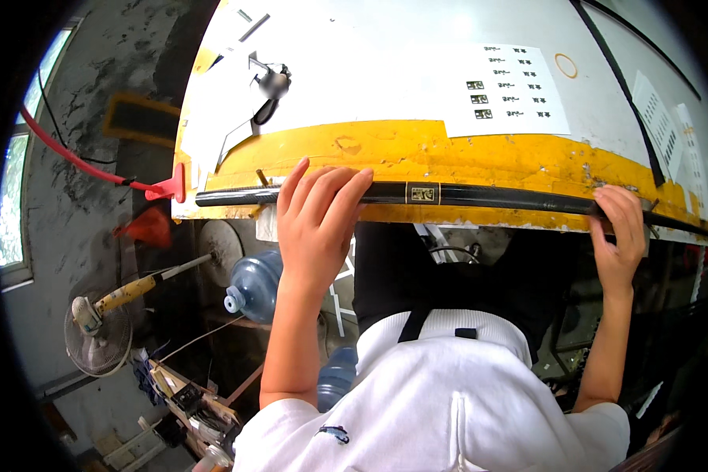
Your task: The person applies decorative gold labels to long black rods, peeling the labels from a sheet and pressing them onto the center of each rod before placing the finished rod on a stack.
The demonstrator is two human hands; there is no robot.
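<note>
A long, glossy black rod (488, 196) lies along the near yellow edge of the table, with a small gold-bordered label (424, 193) near its middle. My left hand (316, 208) curls over the rod left of the label; its thumb is hidden. Farther right, my right hand (621, 232) closes round the thinner part of the rod, thumb below and fingers above. Beyond the rod lies a white sheet (507, 90) with rows of small dark decals, some with gold.
Upright pegs (262, 178) stand by the rod. A dark tool with a blurred round part (274, 85) lies at the table's far left. A red hose (79, 161) ends in a red handle at the left corner. Below are a blue water bottle (257, 285) and a fan (98, 334).
</note>
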